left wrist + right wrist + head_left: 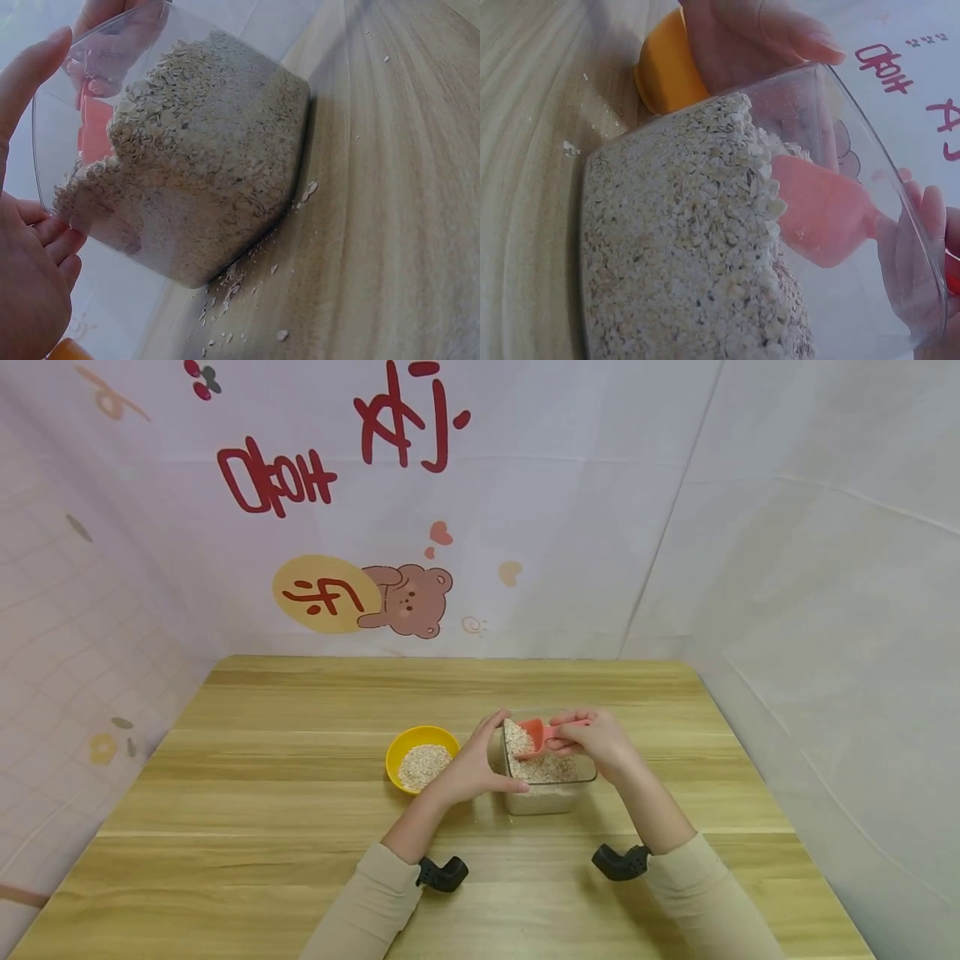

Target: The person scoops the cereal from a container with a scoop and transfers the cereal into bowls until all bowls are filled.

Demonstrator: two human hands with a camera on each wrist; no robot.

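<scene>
A clear plastic container (pixel 543 802) of rolled oats (pixel 546 768) stands on the table. My left hand (pixel 467 772) grips its left end, thumb on the near rim and fingertips at the far side. The handle of a pink scoop (pixel 534 737) is held in the fingers of my right hand (pixel 600 743). Inside the container, the scoop's bowl pushes into the oats, seen through the clear wall in the right wrist view. The oats slope, piled unevenly around the scoop. A yellow bowl (pixel 405 743) with some oats sits left of the container, partly behind my left hand.
Loose flakes (pixel 232 285) are scattered on the wooden table (pixel 247 793) by the container's base. A printed cloth wall (pixel 570 543) rises behind the table, with plain cloth (pixel 825 610) on the right. Black wrist mounts (pixel 444 875) stick out from both forearms.
</scene>
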